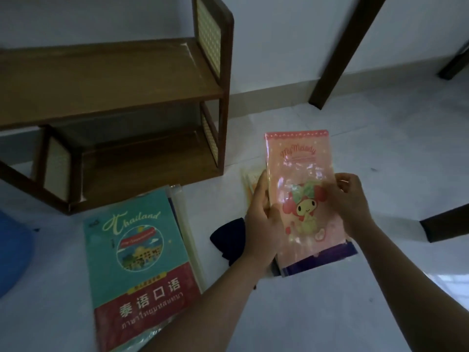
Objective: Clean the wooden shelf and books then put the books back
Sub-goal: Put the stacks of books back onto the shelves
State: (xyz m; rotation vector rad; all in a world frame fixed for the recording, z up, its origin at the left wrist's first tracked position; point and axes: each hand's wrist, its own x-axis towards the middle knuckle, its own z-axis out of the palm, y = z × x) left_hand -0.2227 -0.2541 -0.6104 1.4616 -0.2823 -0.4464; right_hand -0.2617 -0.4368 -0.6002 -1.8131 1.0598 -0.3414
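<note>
Holding a pink book (302, 189) up over the floor (380, 148) with both hands, that's us right now; our left hand (264, 219) grips its left edge, thumb curled over the glossy cover, and our right hand (351, 199) pinches the right edge with bent fingers; the cover has a cartoon character with a green bow on it, all shiny plastic wrap. Under the pink one we can see more thin books (319, 262), a dark purple cover poking out at the bottom; can't tell how many. A dark cloth (229, 237) lies on the floor just left of our left wrist. Further left a teal and red book (142, 270) sits flat on top of another stack, just in front of the wooden shelf (114, 97); the shelf stands against the wall with both its boards bare. A blue thing (12, 252) peeks in at the left edge; dark table legs (340, 52) stand to the right.
</note>
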